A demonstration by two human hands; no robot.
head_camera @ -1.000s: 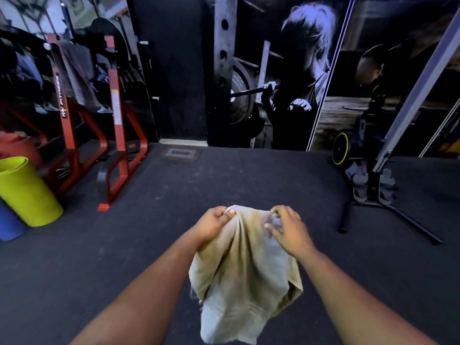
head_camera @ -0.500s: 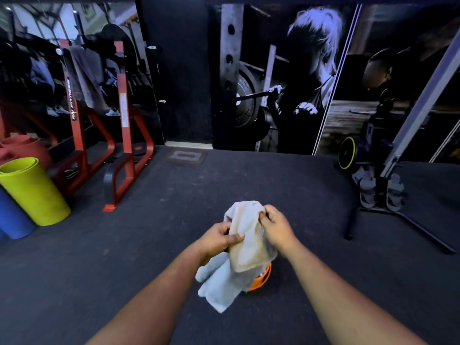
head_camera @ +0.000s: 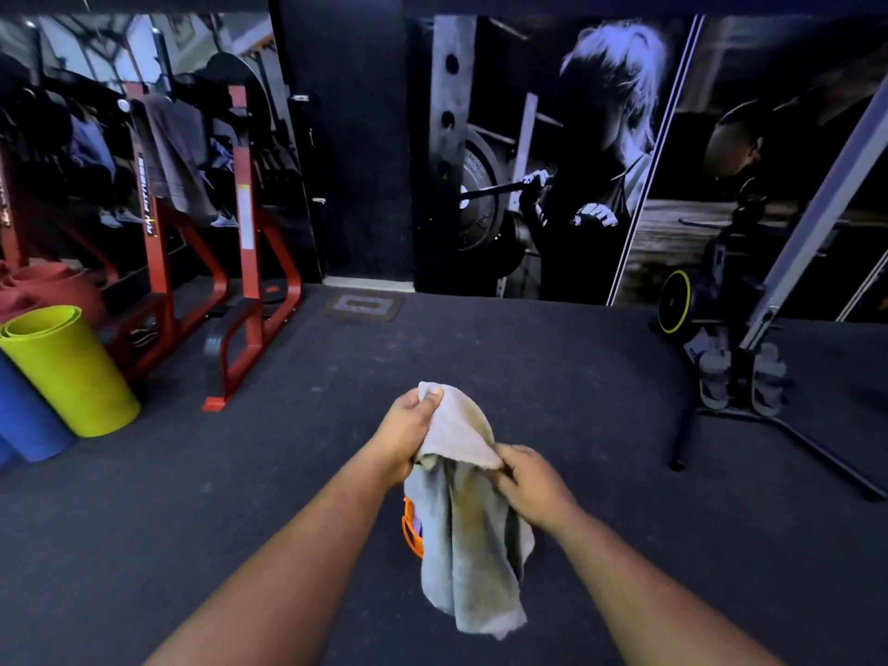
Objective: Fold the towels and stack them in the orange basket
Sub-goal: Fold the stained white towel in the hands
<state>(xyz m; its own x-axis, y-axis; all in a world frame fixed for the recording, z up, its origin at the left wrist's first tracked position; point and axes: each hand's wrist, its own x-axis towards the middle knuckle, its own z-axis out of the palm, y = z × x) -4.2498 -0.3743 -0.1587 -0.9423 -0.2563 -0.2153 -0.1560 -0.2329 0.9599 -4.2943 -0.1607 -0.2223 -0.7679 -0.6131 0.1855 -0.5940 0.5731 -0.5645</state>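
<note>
From the head view I see the left hand [head_camera: 408, 432] pinching the top edge of a pale grey-beige cloth towel [head_camera: 468, 516], thumb pressed on its upper corner, raised above the dark rubber floor [head_camera: 336, 401]. The right hand [head_camera: 531, 487] sits lower and just beside it, fingers curled round a fold of the same towel. Half a second ago my two hands were level and close together with the towel bunched short between them; now the left is higher, the right has dropped, and the cloth hangs in a long drape below both. The orange plastic basket [head_camera: 411, 528] shows only as a sliver at the towel's left edge, behind the hanging cloth, where before it peeked out on the right. The camera has tipped a little, so the yellow-green rolled mat [head_camera: 67, 367] and the red steel rack [head_camera: 245, 252] at left sit slightly lower in frame.
</note>
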